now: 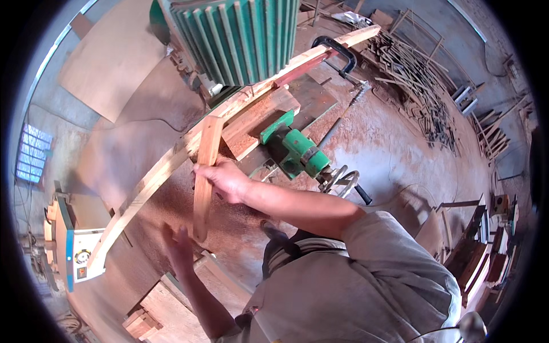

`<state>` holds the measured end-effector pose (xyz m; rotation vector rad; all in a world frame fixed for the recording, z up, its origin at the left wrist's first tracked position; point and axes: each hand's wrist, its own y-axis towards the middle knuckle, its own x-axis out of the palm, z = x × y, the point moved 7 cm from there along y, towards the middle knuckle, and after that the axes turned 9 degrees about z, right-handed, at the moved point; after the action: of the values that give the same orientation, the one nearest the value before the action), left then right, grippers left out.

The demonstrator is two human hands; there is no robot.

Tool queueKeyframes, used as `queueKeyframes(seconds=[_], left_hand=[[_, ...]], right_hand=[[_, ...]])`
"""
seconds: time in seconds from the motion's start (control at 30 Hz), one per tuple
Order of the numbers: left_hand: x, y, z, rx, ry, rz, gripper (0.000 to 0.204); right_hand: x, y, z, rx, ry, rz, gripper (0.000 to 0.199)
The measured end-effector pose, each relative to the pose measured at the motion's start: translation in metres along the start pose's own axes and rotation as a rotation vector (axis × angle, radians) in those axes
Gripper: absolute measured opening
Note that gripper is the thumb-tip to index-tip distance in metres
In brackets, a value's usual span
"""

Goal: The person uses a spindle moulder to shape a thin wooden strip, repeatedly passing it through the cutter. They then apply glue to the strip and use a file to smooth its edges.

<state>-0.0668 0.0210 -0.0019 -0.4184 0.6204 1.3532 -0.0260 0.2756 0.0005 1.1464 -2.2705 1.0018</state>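
Observation:
My right hand (224, 179) is closed around the middle of a short flat wooden piece (209, 140), which stands roughly lengthwise in the view. The upper end of that piece overlaps a long pale timber (151, 180) running from the lower left to the far right. Below and left of the wooden piece, my left hand (179, 244) is slightly blurred, with fingers apart and nothing visible in it. Just beyond my right hand, a thick wooden block (251, 126) lies by the green clamp (303, 151) of a machine. Sawdust covers the block's side.
A green ribbed motor housing (234, 43) hangs over the timber. A black C-clamp (337, 48) grips the timber's far part. Metal handwheels (343, 180) stick out near my right forearm. A scrap wood pile (417, 86) lies far right; a white-panelled machine (86, 251) stands left.

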Motion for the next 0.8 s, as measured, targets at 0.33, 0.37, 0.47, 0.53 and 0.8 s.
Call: queueKeyframes(seconds=[0.33, 0.37, 0.47, 0.53, 0.8], left_hand=[[0.058, 0.011, -0.006, -0.584, -1.257, -0.087, 0.027], [0.059, 0.021, -0.001, -0.582, -1.212, 0.009, 0.026], [0.074, 0.057, 0.018, -0.527, -1.277, 0.042, 0.029], [0.077, 0.090, 0.000, -0.512, -1.221, 0.055, 0.032], [0.097, 0.146, -0.061, -0.573, -1.129, 0.081, 0.031]], right_hand=[[-0.016, 0.046, 0.000, 0.181, 0.436, -0.104, 0.021], [-0.017, 0.053, -0.005, 0.142, 0.370, -0.086, 0.025], [-0.026, 0.061, -0.011, 0.210, 0.054, -0.018, 0.033], [-0.025, 0.039, -0.019, 0.204, -0.221, -0.028, 0.040], [-0.059, -0.087, -0.078, -0.005, -0.383, -0.274, 0.053]])
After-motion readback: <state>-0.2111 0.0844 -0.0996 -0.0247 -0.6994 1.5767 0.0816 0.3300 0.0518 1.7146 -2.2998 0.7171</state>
